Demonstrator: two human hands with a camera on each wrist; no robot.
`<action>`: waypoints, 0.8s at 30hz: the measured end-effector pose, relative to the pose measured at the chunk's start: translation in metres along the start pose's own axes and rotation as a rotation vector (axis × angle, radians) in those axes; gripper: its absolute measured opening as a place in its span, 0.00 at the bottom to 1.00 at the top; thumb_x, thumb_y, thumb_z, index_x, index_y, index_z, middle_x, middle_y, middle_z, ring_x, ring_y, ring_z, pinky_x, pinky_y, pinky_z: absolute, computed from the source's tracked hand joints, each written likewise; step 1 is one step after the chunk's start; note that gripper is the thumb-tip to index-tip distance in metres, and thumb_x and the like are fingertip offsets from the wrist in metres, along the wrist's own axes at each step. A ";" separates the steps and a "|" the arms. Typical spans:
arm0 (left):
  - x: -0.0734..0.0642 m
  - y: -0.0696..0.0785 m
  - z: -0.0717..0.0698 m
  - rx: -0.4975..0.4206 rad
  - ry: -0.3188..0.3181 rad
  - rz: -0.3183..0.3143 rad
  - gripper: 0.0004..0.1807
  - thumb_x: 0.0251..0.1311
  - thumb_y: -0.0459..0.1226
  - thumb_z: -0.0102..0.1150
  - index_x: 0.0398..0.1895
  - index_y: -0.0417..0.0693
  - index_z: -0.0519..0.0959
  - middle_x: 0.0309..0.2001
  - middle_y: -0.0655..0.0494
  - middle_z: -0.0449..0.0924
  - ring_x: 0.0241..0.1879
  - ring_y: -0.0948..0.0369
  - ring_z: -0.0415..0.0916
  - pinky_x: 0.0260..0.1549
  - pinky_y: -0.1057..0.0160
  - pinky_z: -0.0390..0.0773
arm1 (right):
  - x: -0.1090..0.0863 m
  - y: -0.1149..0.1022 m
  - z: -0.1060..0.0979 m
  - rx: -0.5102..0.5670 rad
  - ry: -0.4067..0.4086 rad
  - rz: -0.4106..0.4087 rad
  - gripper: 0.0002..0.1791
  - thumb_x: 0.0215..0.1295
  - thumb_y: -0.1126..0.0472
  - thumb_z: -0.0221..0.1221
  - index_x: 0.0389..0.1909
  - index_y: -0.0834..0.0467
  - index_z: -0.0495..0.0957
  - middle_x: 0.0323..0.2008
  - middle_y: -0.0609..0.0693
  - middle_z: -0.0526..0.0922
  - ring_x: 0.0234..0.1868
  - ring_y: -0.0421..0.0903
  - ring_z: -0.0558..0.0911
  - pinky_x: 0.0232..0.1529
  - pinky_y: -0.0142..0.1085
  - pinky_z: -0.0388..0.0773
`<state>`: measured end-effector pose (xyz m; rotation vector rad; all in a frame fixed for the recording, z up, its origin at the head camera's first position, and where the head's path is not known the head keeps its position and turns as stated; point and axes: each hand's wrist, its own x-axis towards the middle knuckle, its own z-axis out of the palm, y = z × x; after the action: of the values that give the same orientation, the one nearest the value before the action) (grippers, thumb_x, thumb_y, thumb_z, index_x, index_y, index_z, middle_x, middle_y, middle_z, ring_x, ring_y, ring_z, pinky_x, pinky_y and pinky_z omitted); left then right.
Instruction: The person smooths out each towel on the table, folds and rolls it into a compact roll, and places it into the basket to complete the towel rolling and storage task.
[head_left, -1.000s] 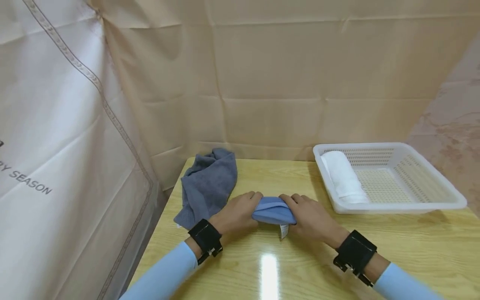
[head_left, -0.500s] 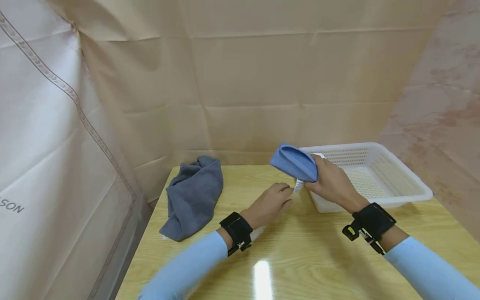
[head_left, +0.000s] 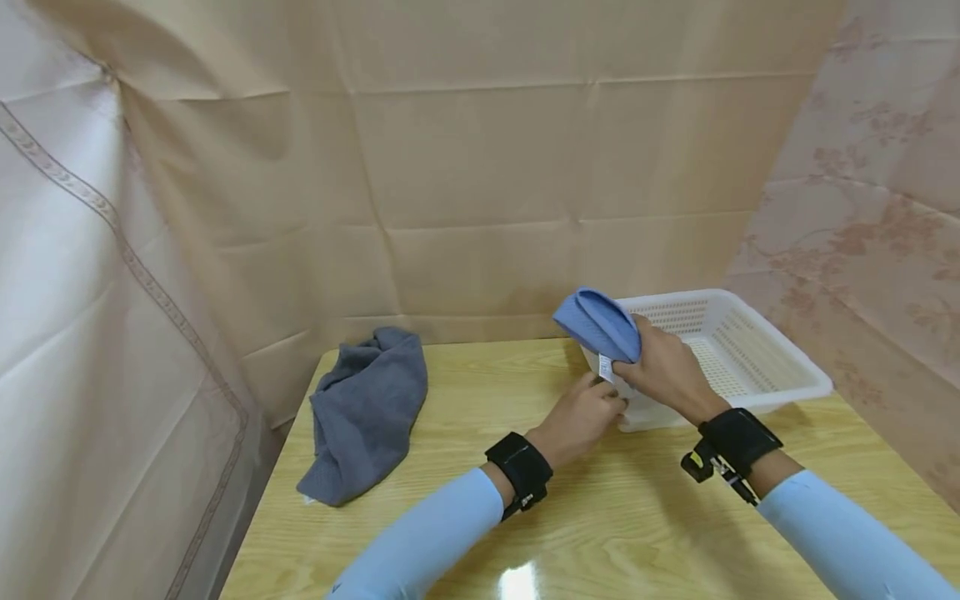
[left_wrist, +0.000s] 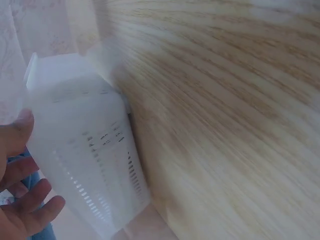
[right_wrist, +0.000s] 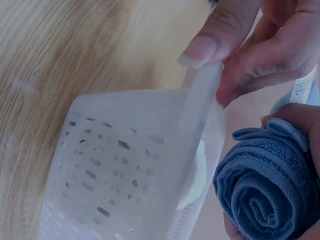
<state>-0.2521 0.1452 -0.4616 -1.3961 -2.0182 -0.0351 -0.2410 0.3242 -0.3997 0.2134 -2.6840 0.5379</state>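
Note:
My right hand [head_left: 667, 367] grips a rolled blue towel [head_left: 600, 325] above the left side of a white plastic basket [head_left: 795, 385]. The towel's spiral end faces the right wrist camera, and a white tag [head_left: 605, 368] hangs from it. At the basket's near left corner, my left hand [head_left: 581, 421] pinches the rim; the right wrist view has its thumb [right_wrist: 202, 50] on one side and fingers on the other. Part of a white rolled towel [right_wrist: 196, 180] shows inside the basket there; in the head view it is hidden behind the blue towel and right hand.
A crumpled dark grey towel [head_left: 367, 417] lies at the left of the wooden table [head_left: 480, 392]. Beige cloth [head_left: 465, 167] hangs behind the table's back edge, with pale cloth [head_left: 60, 333] on the left and floral cloth [head_left: 885, 225] on the right.
The right hand has carried the blue towel from the table's middle to the basket. My left hand has let go of the towel and moved right to the basket's rim. The head view has turned right.

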 end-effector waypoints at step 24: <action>0.018 0.007 -0.005 -0.078 -0.108 -0.070 0.12 0.74 0.49 0.58 0.41 0.58 0.89 0.35 0.62 0.80 0.34 0.64 0.73 0.33 0.76 0.72 | 0.001 0.047 -0.019 -0.058 0.027 0.181 0.49 0.63 0.54 0.66 0.77 0.70 0.52 0.52 0.83 0.71 0.48 0.77 0.78 0.40 0.68 0.75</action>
<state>-0.2475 0.1612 -0.4509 -1.4011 -2.1759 -0.0716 -0.2456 0.3748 -0.3989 -0.0534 -2.7032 0.5118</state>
